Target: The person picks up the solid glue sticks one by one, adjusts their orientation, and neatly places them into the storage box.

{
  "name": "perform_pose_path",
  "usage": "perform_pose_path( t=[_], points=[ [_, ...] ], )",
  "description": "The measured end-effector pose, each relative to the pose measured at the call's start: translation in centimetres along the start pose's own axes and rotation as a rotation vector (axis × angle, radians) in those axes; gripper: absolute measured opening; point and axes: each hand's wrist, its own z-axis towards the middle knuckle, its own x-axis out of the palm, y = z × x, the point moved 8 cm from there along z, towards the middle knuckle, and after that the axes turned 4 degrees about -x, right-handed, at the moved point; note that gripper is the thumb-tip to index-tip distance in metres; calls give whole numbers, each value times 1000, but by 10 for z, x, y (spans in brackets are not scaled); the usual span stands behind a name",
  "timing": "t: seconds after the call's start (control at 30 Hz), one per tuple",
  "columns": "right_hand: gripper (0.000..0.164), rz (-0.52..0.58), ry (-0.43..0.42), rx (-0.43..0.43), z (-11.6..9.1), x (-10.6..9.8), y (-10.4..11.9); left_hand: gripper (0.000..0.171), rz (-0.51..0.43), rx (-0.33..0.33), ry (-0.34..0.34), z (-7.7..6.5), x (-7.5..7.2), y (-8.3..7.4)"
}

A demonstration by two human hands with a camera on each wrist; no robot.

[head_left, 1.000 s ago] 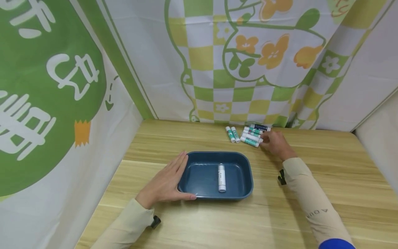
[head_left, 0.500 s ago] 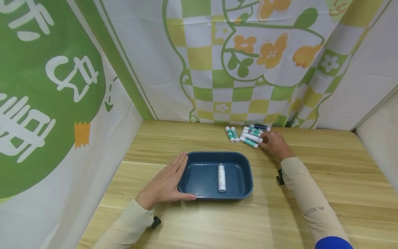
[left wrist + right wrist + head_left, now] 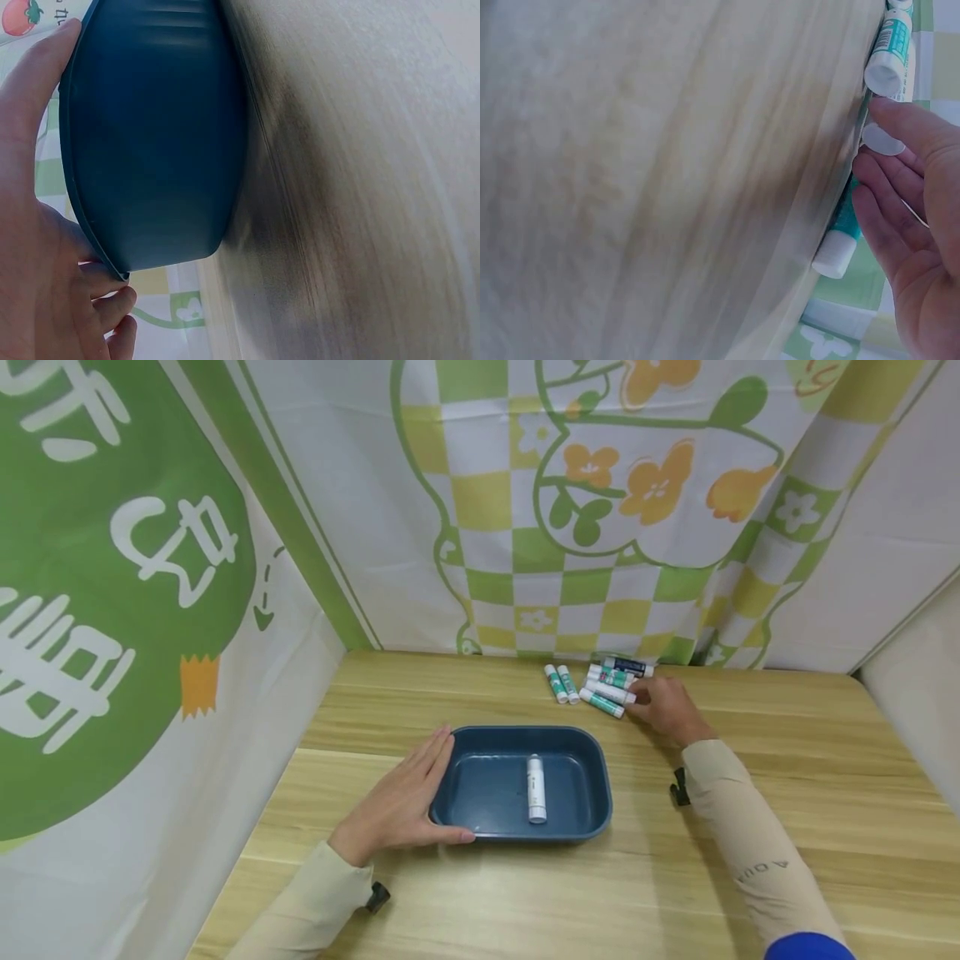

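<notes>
White, smooth, cylindrical: the right hand [image 3: 667, 706] pinches one tube [image 3: 609, 692].

The left hand [image 3: 401, 802] hid part of the left wall of the dark blue tub [image 3: 480, 789]. In the left wrist view, the tub ran off the top, and its inside was hidden. The words on the white glue stick [image 3: 536, 793] inside the tub were too tiny to read. Past the tub's back right corner, the right hand [image 3: 666, 706] hid one end of the pinched glue stick [image 3: 609, 692]. Nearer than the tub, the beige left sleeve [image 3: 311, 902] and blue right sleeve [image 3: 810, 947] got cut off at the bottom. Left of the tub, the big green circle [image 3: 161, 652] got cut off too.
</notes>
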Motion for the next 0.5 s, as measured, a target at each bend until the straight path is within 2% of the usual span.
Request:
perform_pose_path(
  t=[0.3, 0.5],
  points=[
    [26, 0, 8, 43, -7, -7, 1, 137, 3, 5, -5, 0, -1, -1],
    [26, -12, -25, 50, -16, -15, 6, 136, 18, 7, -7, 1, 0, -1]
  ],
)
